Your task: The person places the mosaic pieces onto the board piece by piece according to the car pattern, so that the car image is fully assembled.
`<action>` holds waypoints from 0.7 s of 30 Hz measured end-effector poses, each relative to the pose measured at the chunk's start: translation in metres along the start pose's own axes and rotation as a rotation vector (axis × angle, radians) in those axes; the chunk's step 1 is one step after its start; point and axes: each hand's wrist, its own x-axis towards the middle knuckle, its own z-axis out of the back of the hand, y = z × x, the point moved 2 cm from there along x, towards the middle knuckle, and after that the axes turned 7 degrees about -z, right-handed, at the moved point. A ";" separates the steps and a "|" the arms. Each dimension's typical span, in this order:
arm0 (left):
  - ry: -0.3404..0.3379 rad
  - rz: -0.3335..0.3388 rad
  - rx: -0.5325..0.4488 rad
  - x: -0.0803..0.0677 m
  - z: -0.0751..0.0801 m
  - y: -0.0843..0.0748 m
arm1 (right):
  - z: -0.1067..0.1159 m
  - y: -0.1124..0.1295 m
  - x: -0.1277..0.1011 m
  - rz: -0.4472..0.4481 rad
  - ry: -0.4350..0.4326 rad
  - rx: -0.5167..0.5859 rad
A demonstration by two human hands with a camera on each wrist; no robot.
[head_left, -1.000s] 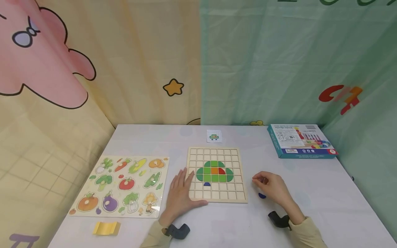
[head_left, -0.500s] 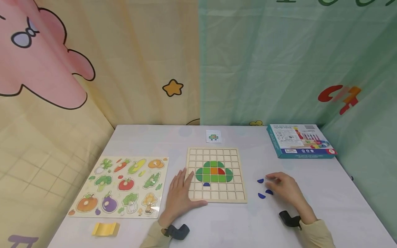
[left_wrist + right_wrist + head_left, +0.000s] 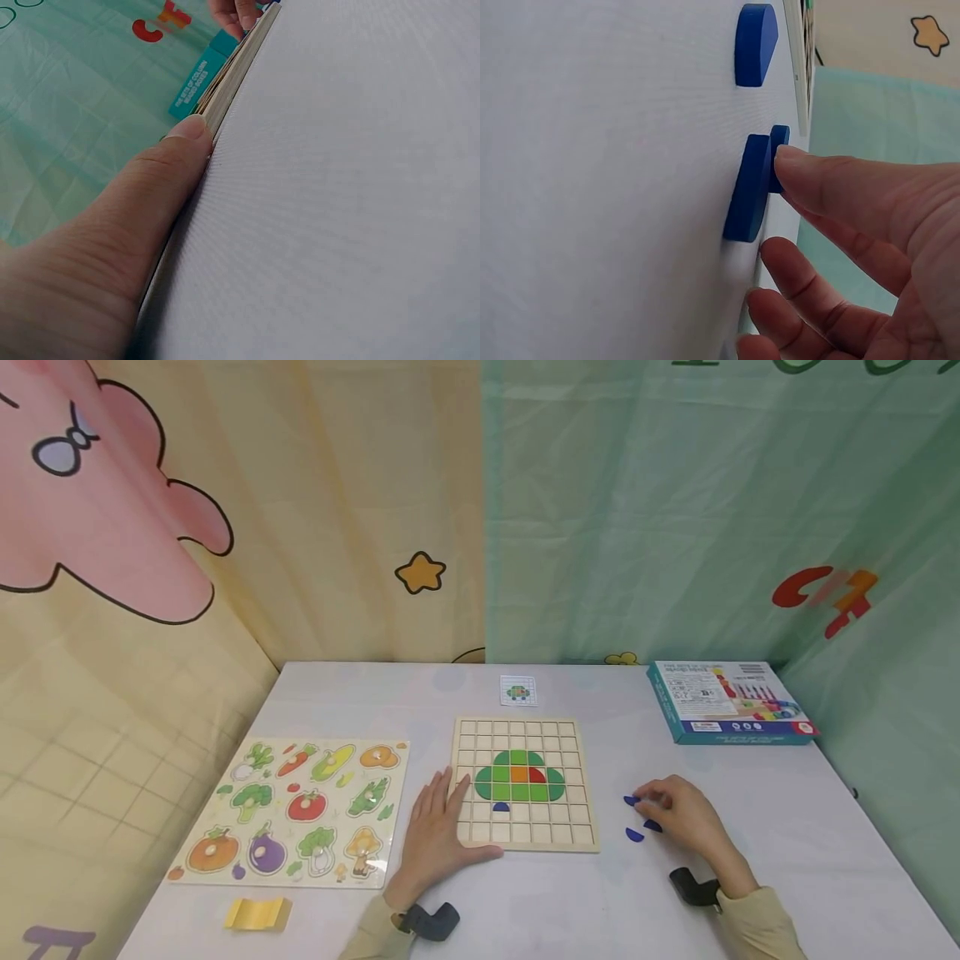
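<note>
Two bare hands, no rings or gloves. Left hand (image 3: pixel 438 831): pale cream long sleeve (image 3: pixel 371 935) ending at the wrist, a dark grey-black strapped camera mount (image 3: pixel 427 920) just behind it. Right hand (image 3: pixel 686 818): matching cream sleeve (image 3: pixel 757 927), same dark mount (image 3: pixel 693 887) at the wrist. Fingernails short, unpainted.

The grid board (image 3: pixel 525 783) lay between the hands, its near-left corner under the left hand (image 3: pixel 438 831); three loose pieces (image 3: pixel 634 834) lay on the table (image 3: pixel 570 902) just left of the right hand (image 3: pixel 682 818); the vegetable puzzle (image 3: pixel 296 810) lay left of the left hand; the box (image 3: pixel 726 702) stood beyond the right hand.
</note>
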 end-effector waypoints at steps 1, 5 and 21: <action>0.000 0.000 -0.002 0.000 0.000 0.000 | 0.000 0.000 0.000 -0.001 -0.002 -0.004; 0.002 0.003 -0.006 0.000 0.001 0.000 | 0.000 0.000 0.000 -0.007 -0.009 -0.004; 0.005 0.009 -0.006 0.000 0.000 0.000 | -0.003 0.003 0.008 -0.046 0.004 0.029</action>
